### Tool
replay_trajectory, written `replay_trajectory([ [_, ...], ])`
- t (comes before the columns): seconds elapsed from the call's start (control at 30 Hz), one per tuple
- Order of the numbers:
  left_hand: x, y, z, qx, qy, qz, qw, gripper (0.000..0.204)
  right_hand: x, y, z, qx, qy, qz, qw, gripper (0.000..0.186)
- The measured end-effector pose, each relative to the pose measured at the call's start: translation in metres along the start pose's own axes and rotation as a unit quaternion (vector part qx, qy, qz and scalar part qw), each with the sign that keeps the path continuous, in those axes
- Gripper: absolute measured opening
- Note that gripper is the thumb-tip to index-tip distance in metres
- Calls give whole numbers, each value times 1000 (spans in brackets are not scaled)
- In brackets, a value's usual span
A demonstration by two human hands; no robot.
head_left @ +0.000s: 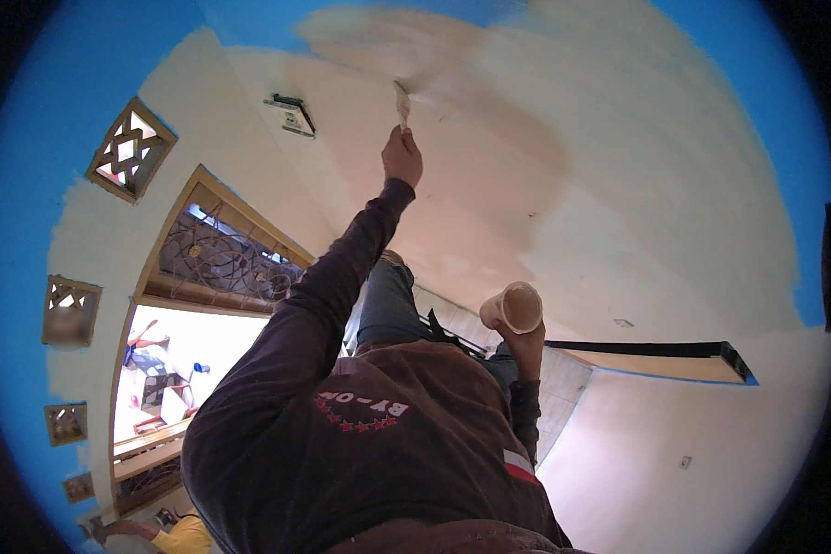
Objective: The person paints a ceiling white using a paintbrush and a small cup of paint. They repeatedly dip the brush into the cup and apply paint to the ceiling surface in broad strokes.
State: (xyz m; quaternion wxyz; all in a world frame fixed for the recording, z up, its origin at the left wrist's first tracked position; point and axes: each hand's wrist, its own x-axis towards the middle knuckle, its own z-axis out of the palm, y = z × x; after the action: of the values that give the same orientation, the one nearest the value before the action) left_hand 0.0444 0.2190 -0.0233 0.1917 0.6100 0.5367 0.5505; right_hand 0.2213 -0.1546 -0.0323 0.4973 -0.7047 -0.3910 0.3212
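Left hand (pixel 402 157) raised, fist closed round a paintbrush (pixel 403 103) | brush long axis runs straight up from the hand, bristles touching the ceiling (pixel 489 175) at the wet patch edge | right hand (pixel 519 340) lower, gripping a paint cup (pixel 517 307), well apart from the brush.

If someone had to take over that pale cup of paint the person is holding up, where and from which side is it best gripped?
Probably around the side wall, just under the rim. The cup is tilted, its open mouth turned toward the camera, and the right hand wraps its lower part from below. So come in from the bare upper side, fingers clear of the mouth. The left hand is busy with the brush.
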Motion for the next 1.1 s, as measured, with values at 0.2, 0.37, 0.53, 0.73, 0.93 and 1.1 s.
replay_trajectory([
  [0.2, -21, 23, 4, -22, -34, 3, 999, 25, -2, 8, 0, 12, 2, -7, 1000, 67],
  [0.37, -32, 21, -17, -73, -34, -20, 997, 27, -5, 16, -1, -3, 19, -1, 1000, 66],
  [0.53, -27, -5, -21, -84, 42, -39, 995, 30, -7, 9, 0, 23, 30, 14, 999, 71],
  [0.73, -14, 7, 0, -12, -22, -26, 999, 30, -5, 18, 0, 16, 27, 4, 1000, 71],
  [0.93, -26, 19, 1, 3, -43, 24, 999, 32, -5, 21, -1, 3, 18, 11, 1000, 66],
  [1.1, -35, 24, -31, 16, -102, 51, 993, 29, -4, 21, -3, 11, 15, 26, 999, 68],
])
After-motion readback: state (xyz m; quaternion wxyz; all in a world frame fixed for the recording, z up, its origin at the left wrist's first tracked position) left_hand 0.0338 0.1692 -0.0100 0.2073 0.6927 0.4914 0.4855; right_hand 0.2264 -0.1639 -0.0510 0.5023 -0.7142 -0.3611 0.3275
